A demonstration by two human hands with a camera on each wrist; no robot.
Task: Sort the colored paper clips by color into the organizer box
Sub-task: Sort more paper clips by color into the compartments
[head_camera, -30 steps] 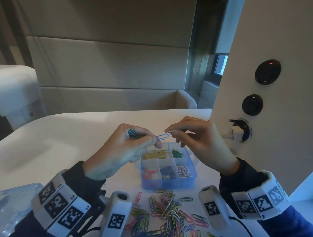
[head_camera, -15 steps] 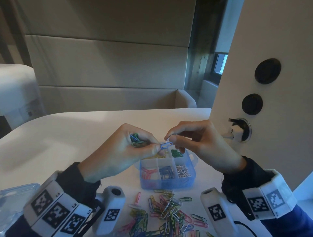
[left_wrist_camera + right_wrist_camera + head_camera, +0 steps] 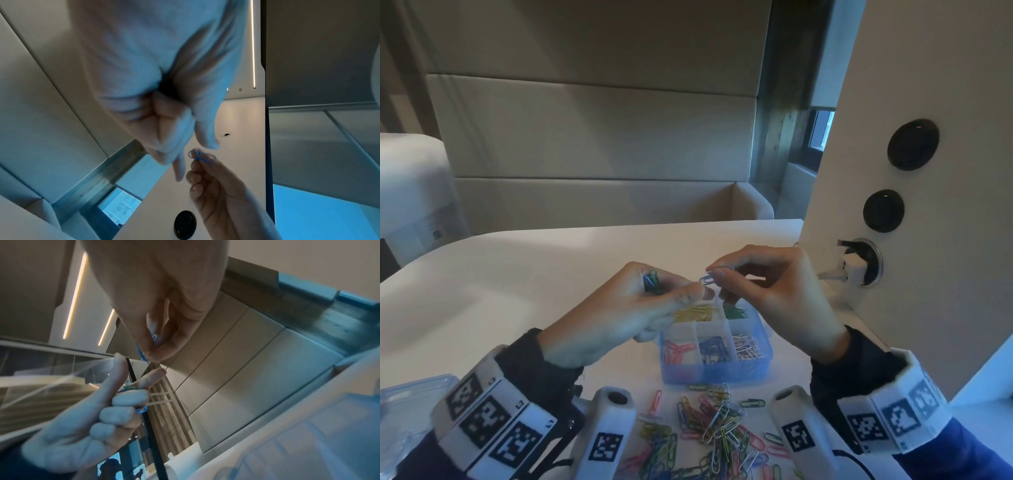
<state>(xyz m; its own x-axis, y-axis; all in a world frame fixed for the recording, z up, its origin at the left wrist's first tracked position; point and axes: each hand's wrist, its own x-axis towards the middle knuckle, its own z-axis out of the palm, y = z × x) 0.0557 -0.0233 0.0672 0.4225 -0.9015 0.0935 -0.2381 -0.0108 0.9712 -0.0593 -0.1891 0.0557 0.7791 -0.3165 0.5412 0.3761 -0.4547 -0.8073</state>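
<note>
Over the blue organizer box [image 3: 714,371], my right hand [image 3: 717,274] pinches a blue paper clip [image 3: 707,278] between thumb and forefinger. The same blue paper clip [image 3: 202,156] shows in the left wrist view, and in the right wrist view the blue paper clip [image 3: 142,353] is edge-on. My left hand [image 3: 690,294] grips a small bundle of green and blue clips [image 3: 652,282] in its curled fingers, with the thumb tip just beside the blue clip. The box holds yellow [image 3: 695,313], green [image 3: 734,312], pink [image 3: 678,351], blue [image 3: 714,349] and white clips [image 3: 748,349] in separate compartments.
A loose pile of mixed clips [image 3: 717,435] lies on the white table [image 3: 517,291] in front of the box. A clear plastic lid [image 3: 407,401] sits at the lower left. A white pillar with a plugged-in charger [image 3: 854,267] stands close on the right.
The blue clip, earlier stretched between both hands, now sits in my right fingers alone, just off the left thumb. Both hands stayed over the box.
</note>
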